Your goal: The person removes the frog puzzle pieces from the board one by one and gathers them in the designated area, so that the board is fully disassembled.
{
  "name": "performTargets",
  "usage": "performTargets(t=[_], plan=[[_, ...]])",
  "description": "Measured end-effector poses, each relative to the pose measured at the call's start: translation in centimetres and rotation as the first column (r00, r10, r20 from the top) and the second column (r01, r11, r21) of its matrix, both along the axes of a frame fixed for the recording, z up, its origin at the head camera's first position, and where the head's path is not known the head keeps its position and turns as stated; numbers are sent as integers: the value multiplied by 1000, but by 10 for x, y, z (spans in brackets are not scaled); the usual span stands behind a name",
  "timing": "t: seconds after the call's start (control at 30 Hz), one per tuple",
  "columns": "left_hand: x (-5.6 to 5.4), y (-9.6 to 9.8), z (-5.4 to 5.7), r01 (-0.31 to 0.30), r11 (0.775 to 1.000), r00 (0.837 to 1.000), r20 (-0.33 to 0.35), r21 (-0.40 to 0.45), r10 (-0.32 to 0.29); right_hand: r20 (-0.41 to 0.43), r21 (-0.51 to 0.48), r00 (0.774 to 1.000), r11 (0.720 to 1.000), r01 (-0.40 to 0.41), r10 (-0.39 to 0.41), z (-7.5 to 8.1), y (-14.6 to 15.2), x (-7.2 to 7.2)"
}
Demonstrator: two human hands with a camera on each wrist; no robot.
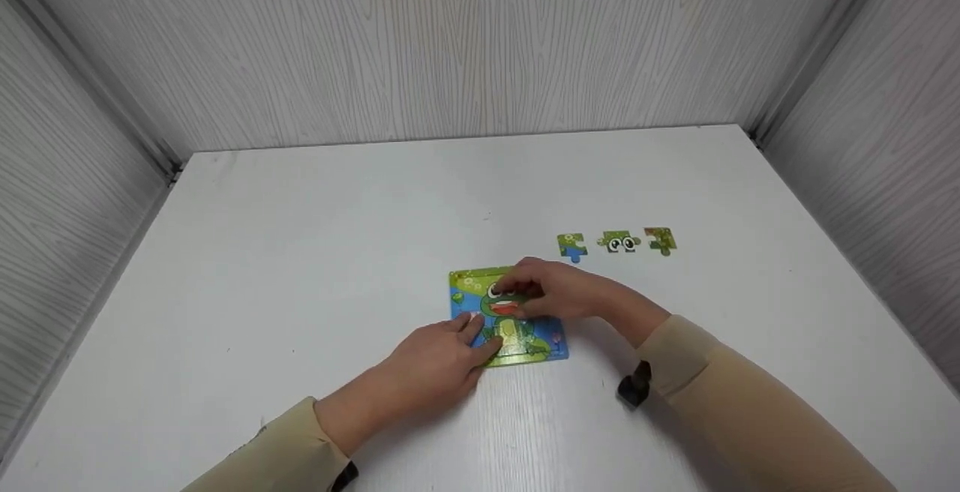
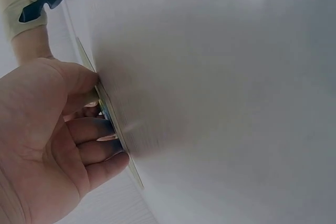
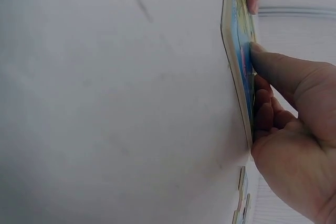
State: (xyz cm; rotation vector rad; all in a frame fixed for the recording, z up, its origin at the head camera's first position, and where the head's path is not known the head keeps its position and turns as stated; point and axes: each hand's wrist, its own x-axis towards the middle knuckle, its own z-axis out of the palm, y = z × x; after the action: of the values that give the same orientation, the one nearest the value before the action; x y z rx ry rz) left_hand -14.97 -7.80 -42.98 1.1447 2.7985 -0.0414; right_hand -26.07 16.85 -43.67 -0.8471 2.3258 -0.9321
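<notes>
A square frog jigsaw board [image 1: 551, 348] with a green and blue picture lies on the table. My left hand [image 1: 442, 361] rests on its lower left, fingertips and thumb spread over the picture. In the left wrist view the left hand [image 2: 58, 140] touches the board [image 2: 118, 124] along its edge. My right hand [image 1: 559, 287] reaches over the upper right part, fingers bent and thumb on the frog's face. From the right wrist view, the right thumb [image 3: 268, 61] touches the board's blue area while the other fingers curl down onto it; I cannot tell whether they pinch a piece.
Beyond the board to the right, three loose jigsaw pieces lie in a row: a green and blue one [image 1: 572, 246], one with two eyes [image 1: 620, 242] and a green one [image 1: 661, 239]. Wood-grain panels [image 1: 465, 42] stand behind and beside the white table [image 1: 315, 237].
</notes>
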Motion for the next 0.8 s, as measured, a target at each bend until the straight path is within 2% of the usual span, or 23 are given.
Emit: performTargets(t=[0.57, 0.8], plan=[[1, 2, 0, -29, 1000, 999, 45, -10, 30, 2, -2, 1000, 1000, -9, 9, -1, 2, -1], [1, 2, 1, -25, 1000, 999, 35, -15, 26, -4, -1, 1000, 1000, -5, 5, -1, 1, 0]])
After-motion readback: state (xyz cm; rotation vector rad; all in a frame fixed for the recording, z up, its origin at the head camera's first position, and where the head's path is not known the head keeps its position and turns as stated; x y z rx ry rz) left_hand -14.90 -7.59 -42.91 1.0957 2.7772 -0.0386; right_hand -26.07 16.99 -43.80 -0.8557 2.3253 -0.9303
